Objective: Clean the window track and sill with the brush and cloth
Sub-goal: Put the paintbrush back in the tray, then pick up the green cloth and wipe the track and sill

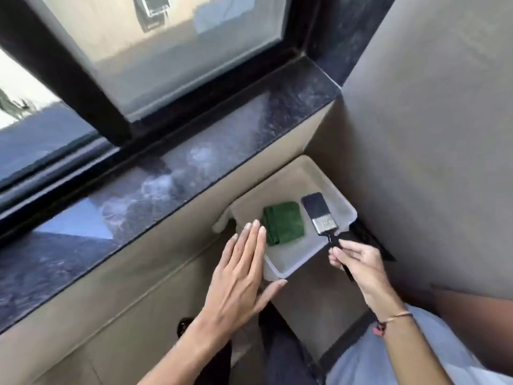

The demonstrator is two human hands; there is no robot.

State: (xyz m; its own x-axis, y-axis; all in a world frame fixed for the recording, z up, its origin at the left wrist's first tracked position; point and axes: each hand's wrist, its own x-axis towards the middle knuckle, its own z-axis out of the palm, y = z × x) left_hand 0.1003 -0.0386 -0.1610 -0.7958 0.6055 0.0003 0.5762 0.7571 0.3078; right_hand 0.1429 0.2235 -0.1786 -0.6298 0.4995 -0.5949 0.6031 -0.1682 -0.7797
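Note:
A flat brush (319,215) with dark bristles, a silver ferrule and a black handle lies in a pale plastic tray (280,269). My right hand (358,262) is closed around the end of its handle. Beside it in the tray sits a folded green cloth (283,222). My left hand (241,276) hovers flat with fingers extended by the tray's left rim, close to the cloth, holding nothing. The dark stone sill (172,173) carries pale dust smears. Behind it runs the black window track (91,165).
A black window frame post (75,79) divides two glass panes. A beige wall (433,134) rises on the right and meets the sill's end. The tray stands low in the corner under the sill, above the floor. My legs (280,354) show below.

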